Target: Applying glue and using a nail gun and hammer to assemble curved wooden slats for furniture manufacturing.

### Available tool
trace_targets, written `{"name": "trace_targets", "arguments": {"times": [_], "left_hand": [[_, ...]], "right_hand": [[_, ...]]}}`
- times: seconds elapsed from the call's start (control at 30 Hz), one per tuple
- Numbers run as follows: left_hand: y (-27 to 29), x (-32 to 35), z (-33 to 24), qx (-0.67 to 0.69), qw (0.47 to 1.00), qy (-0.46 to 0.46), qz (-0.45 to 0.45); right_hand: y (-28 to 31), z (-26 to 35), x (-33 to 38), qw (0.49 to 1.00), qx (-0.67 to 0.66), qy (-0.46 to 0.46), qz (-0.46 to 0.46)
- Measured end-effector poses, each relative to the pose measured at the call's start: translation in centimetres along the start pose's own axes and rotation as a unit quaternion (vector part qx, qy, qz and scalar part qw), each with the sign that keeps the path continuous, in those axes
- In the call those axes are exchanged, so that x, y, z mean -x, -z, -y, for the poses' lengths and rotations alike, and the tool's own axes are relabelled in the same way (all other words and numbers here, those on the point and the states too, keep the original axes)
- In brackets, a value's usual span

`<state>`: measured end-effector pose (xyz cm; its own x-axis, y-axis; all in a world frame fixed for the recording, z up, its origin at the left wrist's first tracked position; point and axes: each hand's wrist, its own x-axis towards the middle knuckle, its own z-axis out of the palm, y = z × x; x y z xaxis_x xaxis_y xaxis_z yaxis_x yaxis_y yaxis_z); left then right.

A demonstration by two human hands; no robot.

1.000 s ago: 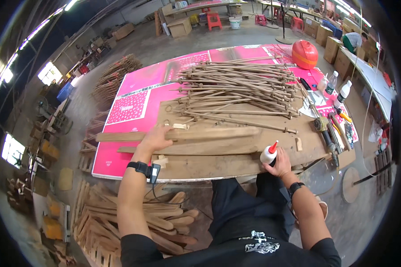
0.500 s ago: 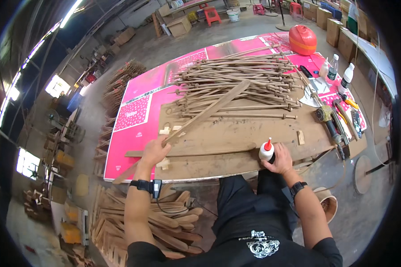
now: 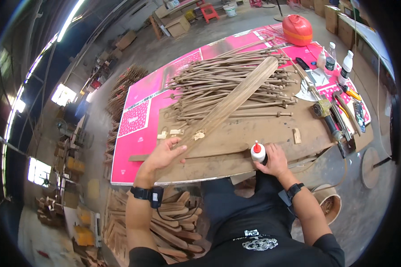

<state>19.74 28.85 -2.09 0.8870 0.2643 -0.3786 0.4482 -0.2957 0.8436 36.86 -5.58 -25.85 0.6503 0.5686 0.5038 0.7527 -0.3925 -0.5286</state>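
My left hand (image 3: 164, 155) grips the near end of a long flat wooden slat (image 3: 236, 100), which has a rounded far end. The slat slants up to the right above the bench, with a pale patch on it not far from my fingers. My right hand (image 3: 276, 161) is closed round a white squeeze bottle (image 3: 258, 154) with a red nozzle tip, upright at the bench's near edge. Between my hands a second slat (image 3: 216, 151) lies flat on the brown board (image 3: 272, 131). Small pale wood blocks (image 3: 177, 131) lie beyond my left hand.
A heap of thin turned spindles (image 3: 218, 80) covers the bench's far middle. To the right lie a power drill (image 3: 327, 116), hand tools and plastic bottles (image 3: 346, 66). A red round container (image 3: 297, 30) stands at the far corner. More slats (image 3: 176, 222) are piled below left.
My left hand has raised the slat and turned its broad face toward me; its far end has moved up and right. My right hand stays on the bottle.
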Motion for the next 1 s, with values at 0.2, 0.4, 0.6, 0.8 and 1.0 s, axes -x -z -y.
{"name": "trace_targets", "arguments": {"times": [0.2, 0.4, 0.6, 0.8, 1.0], "left_hand": [[-1.7, -6.1, -0.6, -0.167, 0.977, -0.112, -0.067], [-5.1, -14.6, -2.8, -0.395, 0.822, -0.319, -0.259], [-6.3, -27.0, -3.7, -0.445, 0.766, -0.393, -0.246], [-5.7, -36.7, -2.5, -0.493, 0.741, -0.384, -0.246], [-6.1, -30.7, 3.8, -0.451, 0.754, -0.402, -0.257]], "right_hand": [[0.8, -0.5, -0.3, 1.0, -0.023, 0.001, 0.006], [1.1, -1.2, -0.7, 0.999, -0.032, -0.014, 0.029], [0.5, -1.8, -1.5, 0.999, -0.013, -0.028, 0.031], [0.2, -2.0, -1.7, 0.998, 0.003, -0.028, 0.064], [0.0, -1.8, -1.7, 0.997, 0.007, -0.04, 0.072]]}}
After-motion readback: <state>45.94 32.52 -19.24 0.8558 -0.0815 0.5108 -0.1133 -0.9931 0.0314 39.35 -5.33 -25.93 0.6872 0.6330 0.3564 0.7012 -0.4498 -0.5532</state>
